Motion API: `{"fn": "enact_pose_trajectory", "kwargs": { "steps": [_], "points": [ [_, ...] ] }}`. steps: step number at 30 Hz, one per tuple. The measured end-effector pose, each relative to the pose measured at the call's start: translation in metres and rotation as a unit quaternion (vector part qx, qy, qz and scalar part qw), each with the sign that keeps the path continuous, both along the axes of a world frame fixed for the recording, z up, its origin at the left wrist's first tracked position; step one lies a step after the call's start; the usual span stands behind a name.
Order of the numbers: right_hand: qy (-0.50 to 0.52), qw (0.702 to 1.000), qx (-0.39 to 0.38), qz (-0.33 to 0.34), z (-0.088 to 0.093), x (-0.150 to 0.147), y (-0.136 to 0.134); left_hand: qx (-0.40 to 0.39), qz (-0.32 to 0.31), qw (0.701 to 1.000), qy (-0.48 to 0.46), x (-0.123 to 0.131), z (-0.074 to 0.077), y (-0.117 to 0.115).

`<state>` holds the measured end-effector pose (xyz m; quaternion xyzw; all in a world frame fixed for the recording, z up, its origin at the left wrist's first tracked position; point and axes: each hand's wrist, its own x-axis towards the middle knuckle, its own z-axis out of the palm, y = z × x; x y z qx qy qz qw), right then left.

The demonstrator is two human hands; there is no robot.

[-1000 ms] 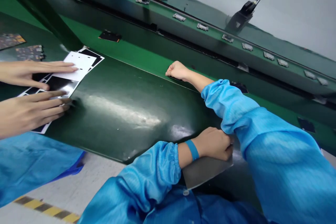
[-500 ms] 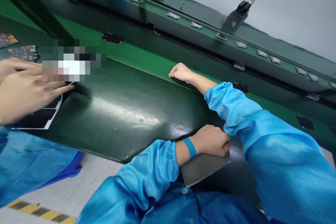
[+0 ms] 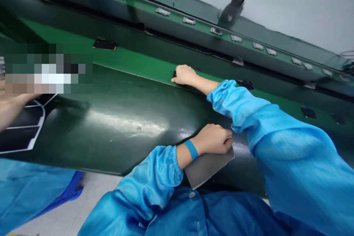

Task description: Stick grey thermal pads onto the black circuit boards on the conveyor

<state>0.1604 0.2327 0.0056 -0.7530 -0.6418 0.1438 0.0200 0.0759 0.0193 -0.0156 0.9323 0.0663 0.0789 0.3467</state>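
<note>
My right hand (image 3: 186, 74) reaches across to the green strip, its fingers curled down on a small dark flat piece (image 3: 174, 75). The hand covers most of that piece. Close to my body, my left hand (image 3: 212, 138), with a blue band on the wrist, is closed at the upper edge of a grey flat panel (image 3: 208, 169). Its fingertips are mostly hidden. The panel lies tilted in view above the dark green tabletop (image 3: 132, 125).
At left, another person's hand (image 3: 11, 110) is near black panels with white edges (image 3: 20, 138); part is blurred. More dark pieces (image 3: 105, 44) lie along the green strip. Small grey parts (image 3: 189, 21) line a raised ledge. Behind it stands a black device with a pointed tip (image 3: 232, 7).
The view has swung, so most of the scene sits farther left. More of the dark piece shows beside my right hand. My left hand stays at the grey panel.
</note>
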Motion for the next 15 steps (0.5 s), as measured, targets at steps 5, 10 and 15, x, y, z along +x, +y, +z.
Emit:
{"fn": "enact_pose_trajectory", "kwargs": {
  "steps": [5,10,15],
  "points": [
    [0.076,0.996,0.027,-0.04,0.033,0.064,-0.021,-0.134,0.037,0.99,-0.031,0.002,-0.004,0.003],
    [0.225,0.957,0.167,-0.069,0.055,0.112,-0.136,-0.317,0.125,0.937,-0.074,0.005,0.002,0.008],
    [0.411,0.903,0.118,-0.055,0.018,0.128,-0.268,-0.413,0.259,0.867,-0.1,0.013,-0.009,0.01]
  ]
}}
